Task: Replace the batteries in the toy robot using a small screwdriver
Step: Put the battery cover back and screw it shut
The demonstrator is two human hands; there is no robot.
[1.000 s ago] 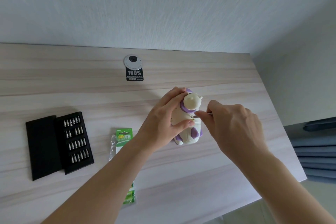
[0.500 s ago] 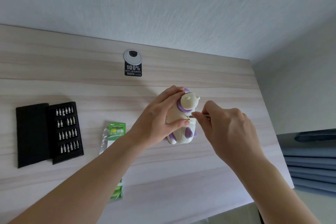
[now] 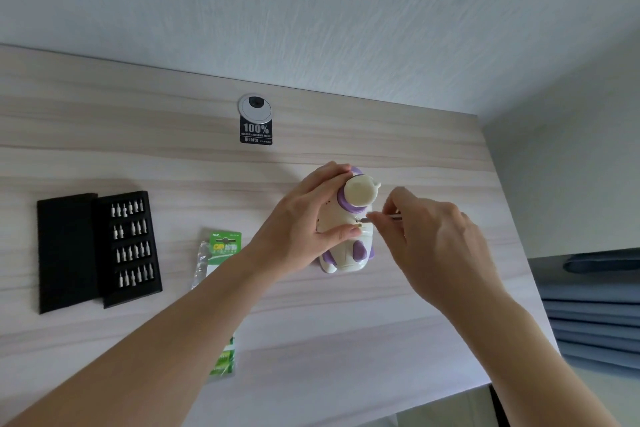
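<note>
My left hand [image 3: 304, 232] grips the toy robot [image 3: 348, 229]; right hand [image 3: 429, 239] pinches the small screwdriver [image 3: 384, 217]; I'd press straight into the screw.

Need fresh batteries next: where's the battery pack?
Head view: battery pack lies on the desk between bit case and toy robot, partly under the left forearm.

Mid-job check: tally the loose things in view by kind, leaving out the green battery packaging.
Toy robot, held by left hand: 1
Screwdriver, pinched by right hand: 1
Bit tray: 1
Black foam pad: 1
Total: 4
</note>
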